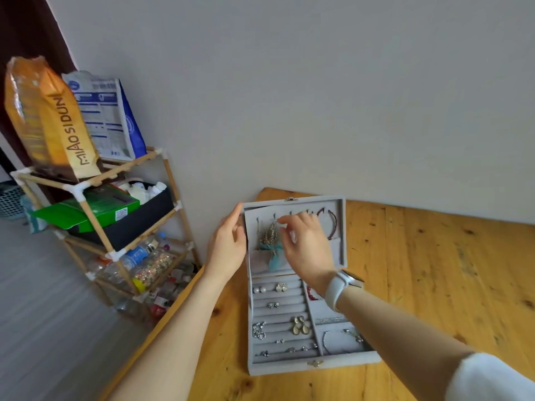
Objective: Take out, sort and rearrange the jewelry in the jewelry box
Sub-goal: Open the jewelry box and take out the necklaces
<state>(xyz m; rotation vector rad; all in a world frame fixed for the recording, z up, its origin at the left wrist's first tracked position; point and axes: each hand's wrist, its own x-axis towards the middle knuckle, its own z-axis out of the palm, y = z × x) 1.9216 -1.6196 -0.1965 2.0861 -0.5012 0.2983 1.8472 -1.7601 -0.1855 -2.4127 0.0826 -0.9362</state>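
A grey velvet jewelry box [341,362] lies open on the wooden table, its lid [338,206] upright against the wall. My left hand [228,244] rests flat against the lid's left edge, fingers straight. My right hand [308,244] reaches into the lid and its fingertips pinch a gold necklace [270,234] hanging from a hook. A teal ribbon piece [273,257] hangs below it and a dark bead bracelet [333,224] hangs at the right. The tray holds pearl studs [259,290], gold drop earrings [300,325], several small rings and a thin chain bracelet [341,340].
The wooden table [434,285] stretches right of the box and ends at a grey wall. To the left stands a wooden shelf rack [86,195] with an orange bag [49,117], a blue-white bag [107,114], boxes and bottles. Grey floor lies below left.
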